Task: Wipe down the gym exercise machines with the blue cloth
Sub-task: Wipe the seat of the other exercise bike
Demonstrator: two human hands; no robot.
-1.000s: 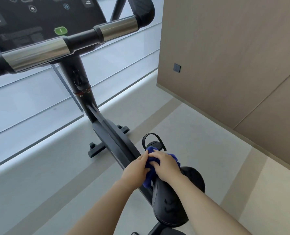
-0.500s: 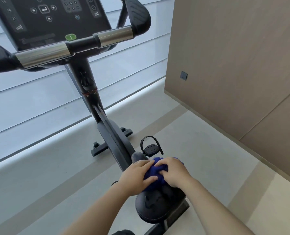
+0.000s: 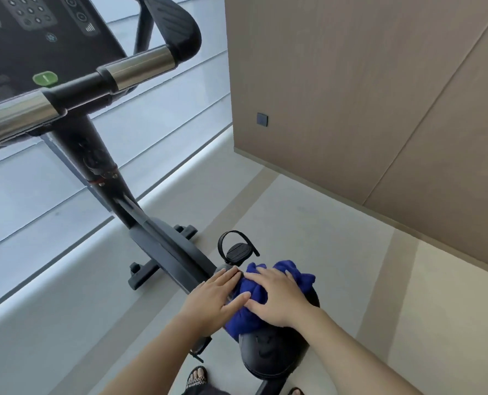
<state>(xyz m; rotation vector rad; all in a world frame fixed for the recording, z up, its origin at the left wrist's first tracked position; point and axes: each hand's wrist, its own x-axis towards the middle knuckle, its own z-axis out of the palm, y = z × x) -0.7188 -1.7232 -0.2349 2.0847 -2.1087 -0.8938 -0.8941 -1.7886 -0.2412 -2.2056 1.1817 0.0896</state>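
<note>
Pressing blue cloth (image 3: 244, 320) on seat (image 3: 268, 354), left hand (image 3: 212, 300) flat, right hand (image 3: 277, 300) flat

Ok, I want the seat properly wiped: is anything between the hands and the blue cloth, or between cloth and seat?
Nothing visible does. The left hand and the right hand both rest flat against the blue cloth, which lies bunched directly on the front of the black seat.
</note>
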